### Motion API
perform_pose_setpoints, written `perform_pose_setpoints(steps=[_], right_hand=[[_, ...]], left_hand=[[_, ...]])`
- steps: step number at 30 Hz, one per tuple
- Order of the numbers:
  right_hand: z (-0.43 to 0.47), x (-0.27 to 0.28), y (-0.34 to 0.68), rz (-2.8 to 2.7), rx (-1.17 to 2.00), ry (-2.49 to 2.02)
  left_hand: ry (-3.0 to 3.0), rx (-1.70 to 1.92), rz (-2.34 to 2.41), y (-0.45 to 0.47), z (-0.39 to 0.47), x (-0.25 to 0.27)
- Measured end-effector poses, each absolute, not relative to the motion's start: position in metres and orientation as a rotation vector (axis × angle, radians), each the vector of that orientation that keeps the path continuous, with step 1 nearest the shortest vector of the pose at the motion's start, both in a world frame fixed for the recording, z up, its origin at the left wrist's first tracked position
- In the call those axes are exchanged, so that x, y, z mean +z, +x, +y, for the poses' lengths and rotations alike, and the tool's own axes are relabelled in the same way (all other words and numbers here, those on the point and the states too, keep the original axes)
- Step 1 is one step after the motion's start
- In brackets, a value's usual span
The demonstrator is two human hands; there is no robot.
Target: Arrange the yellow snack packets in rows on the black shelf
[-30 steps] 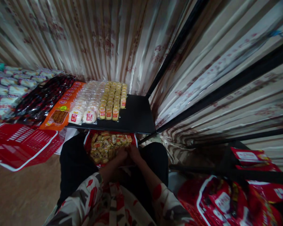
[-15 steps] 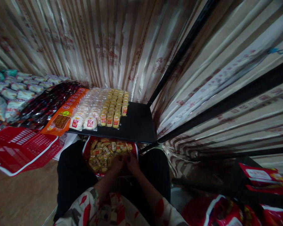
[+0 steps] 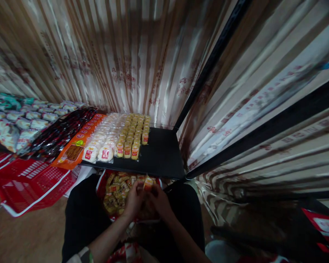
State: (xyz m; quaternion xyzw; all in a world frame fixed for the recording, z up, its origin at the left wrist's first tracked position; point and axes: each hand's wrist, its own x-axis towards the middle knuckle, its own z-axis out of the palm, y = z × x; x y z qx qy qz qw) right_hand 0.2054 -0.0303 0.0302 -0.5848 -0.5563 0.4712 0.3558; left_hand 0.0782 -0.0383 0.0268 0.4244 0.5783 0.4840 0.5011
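A small yellow wrapped snack (image 3: 148, 182) with a reddish label is raised between my hands. My left hand (image 3: 135, 199) closes on its left side, thumb and fingers pinched. From the right, my right hand (image 3: 159, 200) grips the same packet. Both hands are over a red container (image 3: 100, 184) between my legs, filled with loose yellow wrapped snacks (image 3: 115, 199). On the black shelf (image 3: 164, 153) ahead, matching yellow packets (image 3: 131, 137) stand in neat rows. Dim light hides the exact finger contact.
Left of the yellow rows lie white round packets (image 3: 105, 153), an orange bag (image 3: 74, 148), dark shiny packs (image 3: 60, 128) and white pouches (image 3: 30, 120). Red baskets (image 3: 41, 182) stand lower left. Black poles (image 3: 208, 69) and a striped curtain (image 3: 120, 54) border the shelf.
My hands have come up out of the pile of snacks, and one wrapped packet now shows between them. The view has tilted slightly, so the shelf sits lower.
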Motion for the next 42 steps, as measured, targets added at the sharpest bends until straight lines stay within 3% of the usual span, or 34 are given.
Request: perform_pose_setpoints(steps=[5,11,22,42], right_hand=[[0.007,0.067,0.208,-1.368,1.257,-1.357],[0.065,0.081,0.203,-1.4,0.985,-1.394],[0.142,0.06,0.188,-1.558,0.848,-1.578],[0.171,0.055,0.172,-1.631,0.75,-1.574]], left_hand=[[1.239,1.223,1.605,0.086,-0.005,0.074],[1.437,1.25,1.79,0.094,0.036,0.099],[1.256,1.147,1.695,0.113,0.088,0.065],[1.282,1.118,1.68,0.114,0.115,0.055]])
